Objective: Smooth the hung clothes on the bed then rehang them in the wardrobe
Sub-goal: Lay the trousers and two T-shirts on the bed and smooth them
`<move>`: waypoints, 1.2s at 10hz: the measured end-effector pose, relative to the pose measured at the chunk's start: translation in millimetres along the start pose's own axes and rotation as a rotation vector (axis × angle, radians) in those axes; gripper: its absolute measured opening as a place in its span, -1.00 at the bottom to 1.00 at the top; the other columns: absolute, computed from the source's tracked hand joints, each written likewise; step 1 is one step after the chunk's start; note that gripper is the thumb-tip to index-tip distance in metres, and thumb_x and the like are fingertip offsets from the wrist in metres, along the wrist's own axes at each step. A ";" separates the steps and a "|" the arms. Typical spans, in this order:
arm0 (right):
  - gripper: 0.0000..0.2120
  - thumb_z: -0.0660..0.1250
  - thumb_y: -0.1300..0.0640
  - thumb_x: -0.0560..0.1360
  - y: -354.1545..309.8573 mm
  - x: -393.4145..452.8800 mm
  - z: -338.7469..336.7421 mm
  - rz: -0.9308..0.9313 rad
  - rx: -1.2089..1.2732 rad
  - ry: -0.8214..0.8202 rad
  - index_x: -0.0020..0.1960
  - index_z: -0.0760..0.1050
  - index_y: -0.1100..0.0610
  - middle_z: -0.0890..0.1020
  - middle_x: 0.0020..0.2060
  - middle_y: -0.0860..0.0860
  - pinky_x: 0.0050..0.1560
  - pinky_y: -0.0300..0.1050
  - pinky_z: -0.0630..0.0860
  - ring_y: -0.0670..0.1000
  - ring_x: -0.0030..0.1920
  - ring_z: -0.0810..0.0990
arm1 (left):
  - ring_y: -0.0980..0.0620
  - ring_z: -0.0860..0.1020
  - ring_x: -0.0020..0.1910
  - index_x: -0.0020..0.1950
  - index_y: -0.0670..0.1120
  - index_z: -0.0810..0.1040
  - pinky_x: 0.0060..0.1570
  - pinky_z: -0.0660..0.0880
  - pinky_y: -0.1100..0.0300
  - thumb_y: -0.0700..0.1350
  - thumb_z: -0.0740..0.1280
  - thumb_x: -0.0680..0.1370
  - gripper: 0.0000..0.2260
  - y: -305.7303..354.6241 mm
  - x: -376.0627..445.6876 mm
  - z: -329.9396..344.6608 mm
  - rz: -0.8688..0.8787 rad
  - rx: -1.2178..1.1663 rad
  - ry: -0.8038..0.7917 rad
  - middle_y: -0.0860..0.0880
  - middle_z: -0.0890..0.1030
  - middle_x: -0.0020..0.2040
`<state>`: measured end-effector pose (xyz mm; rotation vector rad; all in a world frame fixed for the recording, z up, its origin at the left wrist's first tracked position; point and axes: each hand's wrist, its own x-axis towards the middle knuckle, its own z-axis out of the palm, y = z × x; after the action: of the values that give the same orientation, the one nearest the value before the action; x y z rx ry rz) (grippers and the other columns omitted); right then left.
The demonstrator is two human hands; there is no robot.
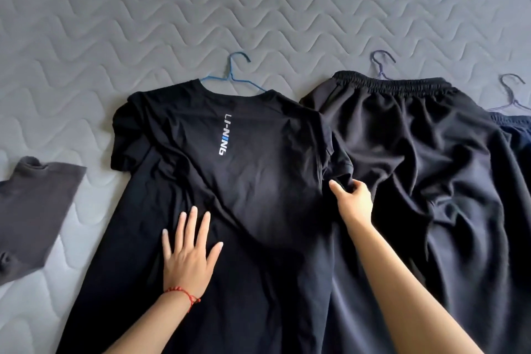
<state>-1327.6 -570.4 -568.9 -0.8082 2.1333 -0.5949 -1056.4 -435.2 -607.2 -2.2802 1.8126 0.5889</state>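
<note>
A black T-shirt point(258, 169) with a vertical white and blue logo lies back-up on the grey quilted bed point(201, 8), still on a blue wire hanger point(234, 77). My left hand point(188, 250) rests flat on the shirt's lower left part, fingers spread. My right hand point(352, 198) pinches the edge of the shirt's right sleeve, where it overlaps a pair of black shorts point(416, 158). The shorts lie to the right on a dark hanger point(380, 64), and their fabric is creased.
A dark grey garment point(34, 204) lies at the left edge of the bed. At the far right a navy garment point(517, 129) on a third hanger point(513, 95) is partly cut off by the frame.
</note>
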 end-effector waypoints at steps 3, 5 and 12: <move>-0.67 0.32 0.07 0.42 24.2 -3.9 -27.8 0.068 0.337 0.261 -0.46 0.30 0.09 0.33 -0.50 -0.03 -0.26 -0.02 0.30 -0.05 -0.37 0.30 | -0.10 0.19 0.43 0.42 -0.06 0.25 0.27 0.26 -0.27 0.27 -0.27 0.53 -0.35 -0.3 2.4 1.0 -0.012 0.008 -0.018 -0.14 0.33 0.44; -0.78 0.38 0.23 0.39 50.4 -2.5 -55.7 0.157 0.342 0.160 -0.34 0.36 0.12 0.42 -0.39 0.04 -0.31 -0.14 0.41 0.03 -0.27 0.43 | -0.11 0.20 0.42 0.42 -0.06 0.25 0.27 0.25 -0.28 0.27 -0.27 0.53 -0.34 1.1 2.8 0.4 -0.023 0.011 -0.030 -0.15 0.34 0.43; -0.82 0.39 0.26 0.38 26.0 22.6 -107.6 0.223 0.883 -0.059 -0.03 0.60 0.11 0.65 0.01 0.15 0.07 0.08 0.58 0.10 -0.07 0.65 | -0.10 0.16 0.43 0.42 -0.06 0.24 0.29 0.22 -0.27 0.29 -0.28 0.52 -0.33 2.2 2.8 2.8 -0.039 0.041 -0.020 -0.15 0.32 0.44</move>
<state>-1432.8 -552.5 -531.9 -0.0907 1.6120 -1.2329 -1058.5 -437.2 -610.7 -2.2693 1.7510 0.5612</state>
